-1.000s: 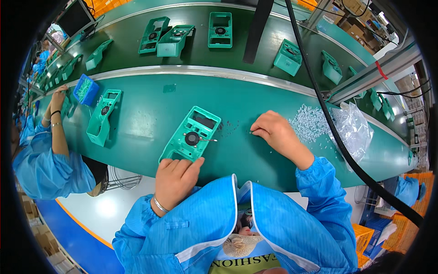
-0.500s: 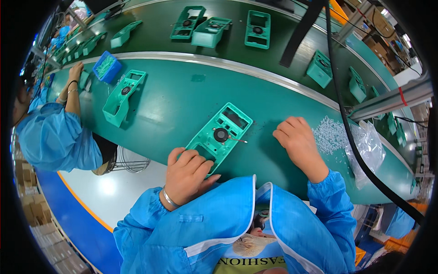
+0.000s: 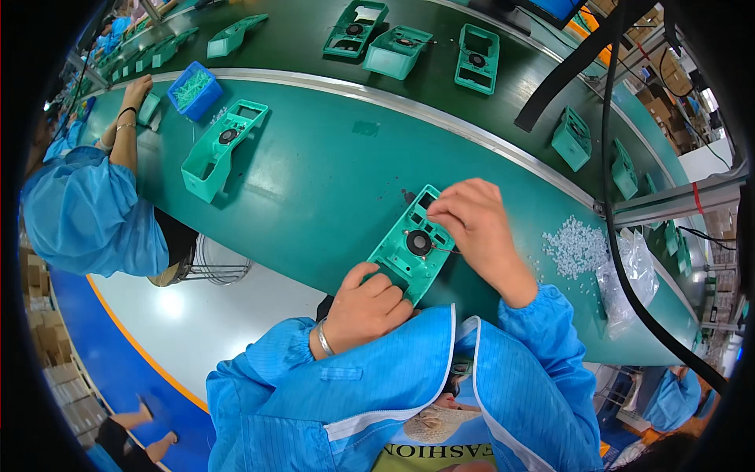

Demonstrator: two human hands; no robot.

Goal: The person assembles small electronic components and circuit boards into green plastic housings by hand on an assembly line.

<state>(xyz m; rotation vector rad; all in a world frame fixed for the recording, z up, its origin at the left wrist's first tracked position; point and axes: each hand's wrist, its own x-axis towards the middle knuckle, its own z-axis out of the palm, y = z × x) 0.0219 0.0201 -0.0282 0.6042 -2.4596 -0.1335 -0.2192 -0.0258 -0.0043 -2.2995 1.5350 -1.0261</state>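
Note:
A green plastic housing (image 3: 393, 250) with a round black fan (image 3: 418, 243) lies open side up on the bench before me. My left hand (image 3: 366, 308) grips its near end, fingers curled over the edge. Above the far end of the housing, the thumb and fingers of my right hand (image 3: 480, 230) are pinched together; whatever they hold is too small to make out. A short wire runs from the fan toward my right wrist. To the right lies a spread heap of small whitish pieces (image 3: 576, 248) beside a clear plastic bag (image 3: 629, 282).
Another green housing (image 3: 206, 164) and a blue bin (image 3: 197, 93) of green parts stand to the left, near a co-worker's arm (image 3: 126, 145). Beyond the metal rail (image 3: 417, 112), several housings sit on a dark belt (image 3: 303, 55). A black cable (image 3: 609, 181) hangs at the right.
My right hand has moved left from beside the heap to over the far end of the housing. My left hand stays on the near end. The whole view has shifted somewhat.

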